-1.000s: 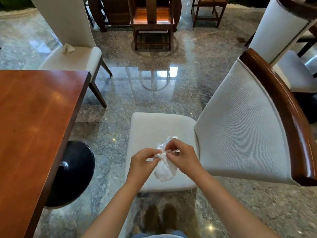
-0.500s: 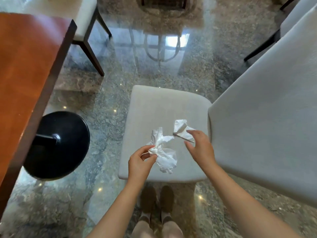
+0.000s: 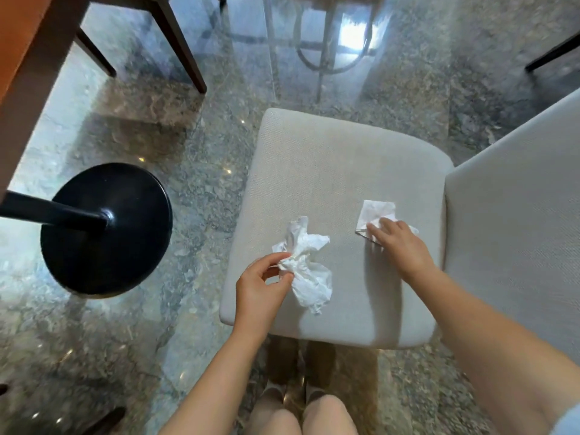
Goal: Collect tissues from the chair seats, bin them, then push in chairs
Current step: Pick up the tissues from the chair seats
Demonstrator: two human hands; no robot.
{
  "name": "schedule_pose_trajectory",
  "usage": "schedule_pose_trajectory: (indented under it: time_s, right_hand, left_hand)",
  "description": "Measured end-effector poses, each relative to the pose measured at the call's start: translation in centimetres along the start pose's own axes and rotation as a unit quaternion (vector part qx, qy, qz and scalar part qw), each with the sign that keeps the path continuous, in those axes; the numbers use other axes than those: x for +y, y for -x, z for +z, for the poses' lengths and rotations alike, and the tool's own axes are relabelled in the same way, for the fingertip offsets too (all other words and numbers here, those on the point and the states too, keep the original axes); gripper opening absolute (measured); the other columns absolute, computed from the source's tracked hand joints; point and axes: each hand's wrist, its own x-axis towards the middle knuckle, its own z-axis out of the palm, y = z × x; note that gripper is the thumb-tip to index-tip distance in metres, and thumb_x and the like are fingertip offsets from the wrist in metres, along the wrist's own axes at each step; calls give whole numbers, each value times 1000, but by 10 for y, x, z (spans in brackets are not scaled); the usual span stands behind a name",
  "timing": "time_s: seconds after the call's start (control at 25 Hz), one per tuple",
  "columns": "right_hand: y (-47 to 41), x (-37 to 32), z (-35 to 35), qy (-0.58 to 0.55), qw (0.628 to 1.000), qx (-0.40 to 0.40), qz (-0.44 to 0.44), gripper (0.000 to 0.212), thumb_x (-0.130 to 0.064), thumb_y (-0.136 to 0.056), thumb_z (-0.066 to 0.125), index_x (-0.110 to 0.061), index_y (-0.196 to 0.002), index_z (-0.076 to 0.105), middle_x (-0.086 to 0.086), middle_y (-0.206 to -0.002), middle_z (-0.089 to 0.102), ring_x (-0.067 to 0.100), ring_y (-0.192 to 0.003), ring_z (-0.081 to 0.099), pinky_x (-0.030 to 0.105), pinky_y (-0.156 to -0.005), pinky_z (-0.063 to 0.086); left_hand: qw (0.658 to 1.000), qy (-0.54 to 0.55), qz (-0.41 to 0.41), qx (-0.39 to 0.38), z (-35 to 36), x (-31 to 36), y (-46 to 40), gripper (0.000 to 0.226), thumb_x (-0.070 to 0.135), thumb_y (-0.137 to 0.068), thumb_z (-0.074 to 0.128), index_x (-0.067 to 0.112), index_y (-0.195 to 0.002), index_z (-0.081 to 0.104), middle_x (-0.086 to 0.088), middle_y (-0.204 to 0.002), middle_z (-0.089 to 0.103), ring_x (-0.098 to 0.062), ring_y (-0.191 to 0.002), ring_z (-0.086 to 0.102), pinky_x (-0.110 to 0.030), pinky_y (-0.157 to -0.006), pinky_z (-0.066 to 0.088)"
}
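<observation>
A beige chair seat [image 3: 329,164] lies below me, its backrest [image 3: 518,215] to the right. My left hand [image 3: 260,290] pinches a crumpled white tissue [image 3: 309,271] just above the seat's front half. A smaller, flatter white tissue [image 3: 373,211] rests on the seat close to the backrest. My right hand [image 3: 401,246] is down on that tissue with its fingers curled over it, covering its near part. The thumb is hidden.
A red-brown table edge [image 3: 28,51] runs along the upper left, with its black round pedestal base [image 3: 106,246] on the glossy marble floor left of the chair. Dark legs of another chair [image 3: 182,42] stand at the top. My feet are under the seat's front edge.
The two hands, joined on one wad a second ago, have parted. The right hand carried the smaller tissue right and down onto the seat. My view tilted downward.
</observation>
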Motion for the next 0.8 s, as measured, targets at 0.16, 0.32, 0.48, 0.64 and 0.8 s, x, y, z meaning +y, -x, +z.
schedule_pose_trajectory:
  time_s: [0.16, 0.32, 0.48, 0.64, 0.8]
  right_hand:
    - [-6, 0, 7, -2, 999, 51, 10, 31, -7, -88, 54, -11, -119, 49, 11, -113, 52, 29, -105, 47, 38, -72, 46]
    - [9, -13, -4, -158, 981, 54, 104, 18, -7, -92, 43, -4, -101, 58, 19, -104, 56, 33, -95, 51, 36, -75, 43]
    - [73, -45, -60, -253, 951, 139, 108, 15, -3, -86, 53, 0, -95, 65, 23, -96, 61, 37, -88, 57, 40, -71, 46]
    - [172, -75, -126, -281, 931, 205, 108, 14, -1, -81, 60, -2, -90, 70, 24, -88, 65, 40, -82, 62, 42, -67, 48]
    - [277, -93, -168, -229, 940, 217, 133, 14, -3, -83, 55, -5, -92, 67, 18, -93, 63, 35, -85, 59, 38, -64, 46]
  left_hand:
    - [1000, -5, 7, 2, 0, 0, 3, 38, -2, -75, 66, 32, -91, 67, 2, -101, 69, -13, -90, 63, -26, -87, 50]
    - [1000, -20, 18, 9, -5, 5, 18, 37, -3, -75, 65, 30, -92, 68, 0, -101, 68, -13, -89, 62, -26, -85, 49]
    - [999, -33, 35, -18, -19, 32, 56, 36, -1, -77, 64, 31, -93, 66, 2, -103, 65, -9, -90, 59, -10, -74, 46]
    - [993, -60, 85, -48, -38, 67, 109, 33, 1, -79, 64, 30, -94, 67, 2, -103, 65, -8, -89, 60, 1, -63, 43]
    - [975, -122, 170, -73, -56, 92, 163, 28, 1, -78, 63, 19, -99, 69, -3, -101, 66, -7, -80, 60, -1, -62, 42]
